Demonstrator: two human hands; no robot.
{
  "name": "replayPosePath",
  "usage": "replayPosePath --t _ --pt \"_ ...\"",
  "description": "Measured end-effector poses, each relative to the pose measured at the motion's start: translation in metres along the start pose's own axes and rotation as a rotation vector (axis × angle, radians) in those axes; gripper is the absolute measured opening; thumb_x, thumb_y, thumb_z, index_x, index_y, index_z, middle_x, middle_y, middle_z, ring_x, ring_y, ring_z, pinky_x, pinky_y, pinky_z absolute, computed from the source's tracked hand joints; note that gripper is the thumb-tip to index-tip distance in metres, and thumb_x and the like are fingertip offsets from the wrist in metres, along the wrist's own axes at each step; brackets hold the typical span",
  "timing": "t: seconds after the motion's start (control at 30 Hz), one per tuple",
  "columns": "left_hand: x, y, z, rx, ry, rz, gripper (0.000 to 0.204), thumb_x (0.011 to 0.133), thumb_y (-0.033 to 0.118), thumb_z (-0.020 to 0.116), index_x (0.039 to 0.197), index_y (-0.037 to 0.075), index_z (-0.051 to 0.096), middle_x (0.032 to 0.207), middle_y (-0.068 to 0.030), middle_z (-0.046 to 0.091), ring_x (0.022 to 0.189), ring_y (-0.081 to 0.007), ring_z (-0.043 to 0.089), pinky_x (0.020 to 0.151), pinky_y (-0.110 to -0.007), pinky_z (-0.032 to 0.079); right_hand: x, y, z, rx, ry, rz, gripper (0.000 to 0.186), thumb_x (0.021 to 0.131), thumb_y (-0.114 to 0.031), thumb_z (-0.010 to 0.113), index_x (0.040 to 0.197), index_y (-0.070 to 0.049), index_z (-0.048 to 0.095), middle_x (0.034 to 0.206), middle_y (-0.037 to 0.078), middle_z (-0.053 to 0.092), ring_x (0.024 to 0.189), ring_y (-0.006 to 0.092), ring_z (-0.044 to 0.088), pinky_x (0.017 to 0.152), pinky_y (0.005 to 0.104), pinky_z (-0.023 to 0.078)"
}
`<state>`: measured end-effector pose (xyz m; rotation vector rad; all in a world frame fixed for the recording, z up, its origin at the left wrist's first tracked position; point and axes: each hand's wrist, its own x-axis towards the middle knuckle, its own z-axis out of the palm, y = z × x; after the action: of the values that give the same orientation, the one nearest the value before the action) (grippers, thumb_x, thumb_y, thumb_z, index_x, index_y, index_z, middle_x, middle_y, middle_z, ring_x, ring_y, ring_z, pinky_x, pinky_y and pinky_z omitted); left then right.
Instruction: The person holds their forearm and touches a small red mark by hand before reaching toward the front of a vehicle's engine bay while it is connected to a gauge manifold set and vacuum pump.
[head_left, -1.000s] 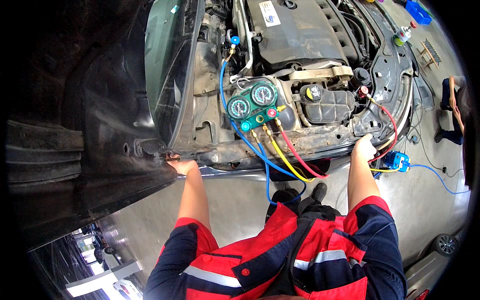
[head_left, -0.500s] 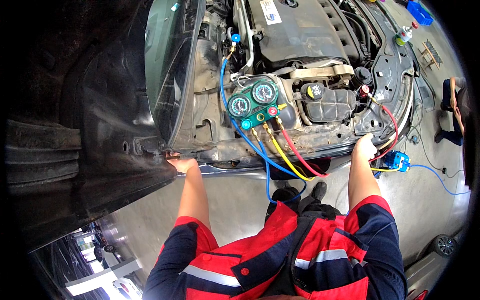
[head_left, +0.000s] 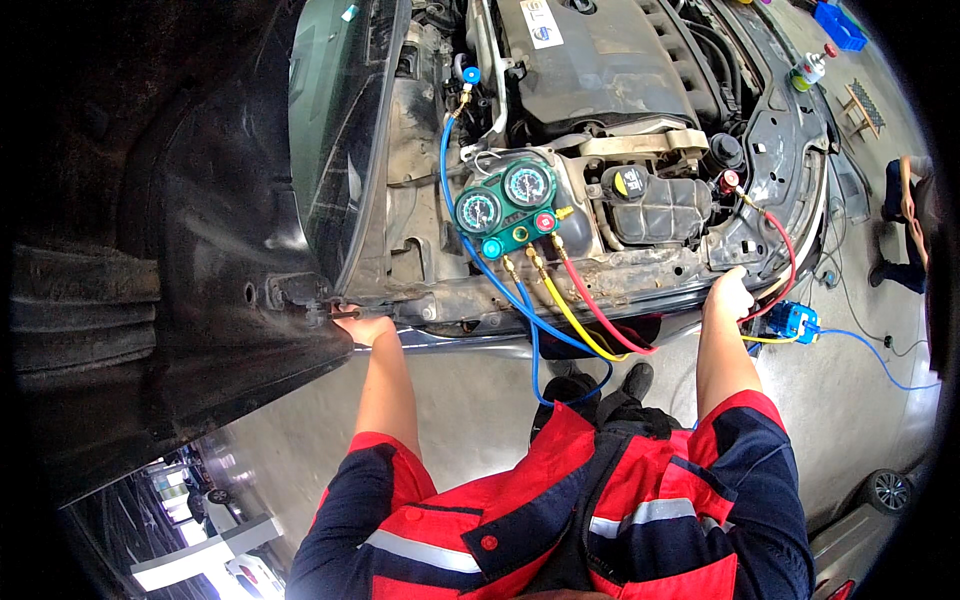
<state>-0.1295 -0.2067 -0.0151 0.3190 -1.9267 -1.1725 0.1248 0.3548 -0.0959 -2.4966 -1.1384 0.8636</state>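
Observation:
My left hand (head_left: 368, 328) rests at the rear end of the fender edge (head_left: 460, 335), beside the hood hinge. Its visible fingers lie stretched over the metal, and their tips are partly hidden. Far to the right, my right hand (head_left: 730, 294) leans on the front end of the same fender, near a red hose (head_left: 790, 250); its fingers are hard to make out. Between my hands, a green manifold gauge set (head_left: 507, 208) with two dials lies over the engine bay. Blue (head_left: 444, 165), yellow (head_left: 575, 318) and red hoses run from it, hanging over the fender.
The raised hood (head_left: 220, 200) fills the left side. A black coolant tank (head_left: 655, 205) and engine cover (head_left: 600, 70) lie beyond the gauges. A blue pump (head_left: 793, 322) stands on the floor to the right, with cables around it. Another person (head_left: 908, 220) stands at far right.

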Motion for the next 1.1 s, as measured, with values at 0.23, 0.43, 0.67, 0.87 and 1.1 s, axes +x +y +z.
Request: replayPosePath --t 0.23,0.43,0.67,0.87,1.1 --pt "0.006 -0.013 0.001 0.082 0.087 -0.031 0.038 0.097 0.024 0.047 0.121 -0.003 0.058 0.122 -0.0223 0.062 0.109 -0.0321 0.060 0.095 -0.041 0.046 0.005 0.002 0.002 -0.019 -0.014 0.001 0.086 0.084 -0.059 0.055 0.122 0.018 0.049 0.125 0.036 0.053 0.116 0.0434 0.057 0.099 0.0467 0.047" --pt "-0.003 -0.002 0.007 0.032 0.097 -0.063 0.035 0.096 0.021 0.049 0.121 -0.003 0.057 0.123 -0.0216 0.061 0.109 -0.0314 0.060 0.095 -0.040 0.046 0.005 0.002 0.001 -0.005 0.010 0.001 0.086 0.084 -0.059 0.055 0.121 0.019 0.049 0.124 0.037 0.053 0.115 0.0448 0.057 0.099 0.0465 0.047" --pt "0.005 0.003 0.004 -0.161 0.102 -0.201 0.034 0.097 0.021 0.049 0.120 -0.003 0.056 0.124 -0.0195 0.061 0.106 -0.0289 0.058 0.094 -0.040 0.045 0.000 0.002 0.001 0.009 0.004 -0.007 0.086 0.083 -0.058 0.054 0.120 0.019 0.049 0.125 0.038 0.053 0.115 0.0447 0.057 0.099 0.0467 0.047" --pt "0.010 -0.017 -0.002 -0.106 0.079 -0.086 0.034 0.096 0.022 0.049 0.119 -0.003 0.056 0.123 -0.0197 0.061 0.107 -0.0295 0.059 0.096 -0.040 0.045 0.006 0.005 0.006 -0.013 -0.009 -0.017 0.086 0.083 -0.059 0.052 0.121 0.018 0.049 0.125 0.037 0.052 0.116 0.0444 0.056 0.099 0.0465 0.046" --pt "0.008 -0.015 -0.004 -0.023 0.073 -0.106 0.036 0.095 0.019 0.047 0.122 -0.004 0.055 0.125 -0.0203 0.061 0.110 -0.0286 0.059 0.096 -0.040 0.045 -0.001 0.001 0.002 0.023 0.001 0.013 0.082 0.080 -0.056 0.055 0.119 0.015 0.054 0.127 0.034 0.054 0.116 0.0427 0.057 0.099 0.0461 0.047"
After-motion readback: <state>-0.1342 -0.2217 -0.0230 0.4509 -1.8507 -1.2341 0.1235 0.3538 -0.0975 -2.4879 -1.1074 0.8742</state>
